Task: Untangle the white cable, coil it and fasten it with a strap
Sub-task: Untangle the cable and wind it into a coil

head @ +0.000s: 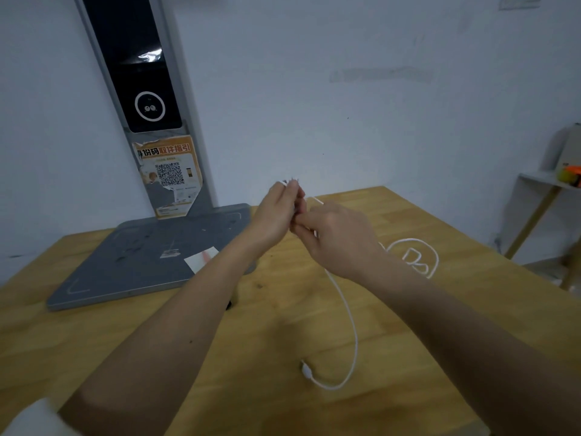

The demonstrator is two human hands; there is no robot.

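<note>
A thin white cable (352, 322) runs from my raised hands down onto the wooden table (283, 341) and ends in a small white plug (306, 369) near the front. My left hand (276, 212) pinches one part of the cable above the table, fingers closed on it. Right next to it, touching it, my right hand (339, 237) grips the cable too. More white cable lies in loose loops (413, 256) on the table behind my right wrist. I see no strap.
A grey stand with a flat base (147, 259) and a tall black-screened column (138, 73) occupies the table's back left. A white shelf (544, 184) with small objects stands at the right, off the table. The wall is close behind.
</note>
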